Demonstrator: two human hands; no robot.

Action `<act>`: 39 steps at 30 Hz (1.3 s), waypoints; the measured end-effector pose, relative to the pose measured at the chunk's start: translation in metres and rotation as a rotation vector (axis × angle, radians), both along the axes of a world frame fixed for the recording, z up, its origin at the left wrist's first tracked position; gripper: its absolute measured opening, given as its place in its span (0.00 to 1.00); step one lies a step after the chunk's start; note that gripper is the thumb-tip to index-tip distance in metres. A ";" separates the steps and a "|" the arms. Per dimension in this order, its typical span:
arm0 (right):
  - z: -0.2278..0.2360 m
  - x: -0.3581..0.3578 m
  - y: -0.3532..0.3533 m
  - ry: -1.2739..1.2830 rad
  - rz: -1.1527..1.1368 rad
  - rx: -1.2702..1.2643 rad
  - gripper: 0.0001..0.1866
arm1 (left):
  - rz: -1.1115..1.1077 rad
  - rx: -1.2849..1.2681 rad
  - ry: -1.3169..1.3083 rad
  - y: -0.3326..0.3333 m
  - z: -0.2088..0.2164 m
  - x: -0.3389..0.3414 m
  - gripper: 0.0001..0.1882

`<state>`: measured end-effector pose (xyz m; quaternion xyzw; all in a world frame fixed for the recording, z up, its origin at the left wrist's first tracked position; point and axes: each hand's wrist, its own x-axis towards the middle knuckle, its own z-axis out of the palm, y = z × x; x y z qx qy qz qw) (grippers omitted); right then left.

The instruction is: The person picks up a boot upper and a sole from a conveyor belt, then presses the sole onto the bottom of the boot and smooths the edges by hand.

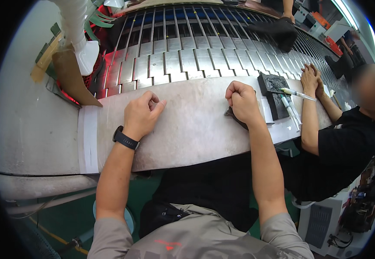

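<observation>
My left hand (142, 113), with a black watch (125, 138) on its wrist, rests on the pale metal work ledge (187, 125). Its fingers are loosely curled and nothing shows in them. Further right, my right hand (244, 103) is closed in a fist on the same ledge. A small dark object (228, 112) pokes out from beneath it; most of that object is hidden, so I cannot tell its kind. Just right of this hand sits a dark speckled block (273, 84), with a syringe (299, 94) of pale green content lying across it.
Beyond the ledge runs a slatted metal conveyor (174, 60). More syringes (292, 110) lie beside the block. At right sits a co-worker in a black shirt (347, 146), hands together (311, 81) on the ledge. A white hose (73, 21) and brown flap (73, 75) hang at left.
</observation>
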<state>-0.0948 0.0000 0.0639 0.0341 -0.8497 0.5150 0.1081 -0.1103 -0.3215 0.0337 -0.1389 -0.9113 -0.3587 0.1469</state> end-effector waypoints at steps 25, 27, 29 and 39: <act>-0.007 -0.002 -0.011 0.002 0.026 -0.023 0.11 | -0.007 -0.005 -0.010 -0.011 -0.001 0.001 0.17; -0.008 -0.001 -0.011 -0.007 0.021 -0.025 0.11 | -0.002 -0.003 -0.014 -0.012 -0.001 0.001 0.17; -0.005 -0.001 -0.012 -0.018 0.018 -0.028 0.11 | -0.002 -0.005 -0.001 -0.014 -0.003 0.001 0.17; -0.010 -0.003 -0.015 0.011 0.026 0.007 0.12 | -0.019 0.024 0.005 -0.018 -0.004 0.001 0.15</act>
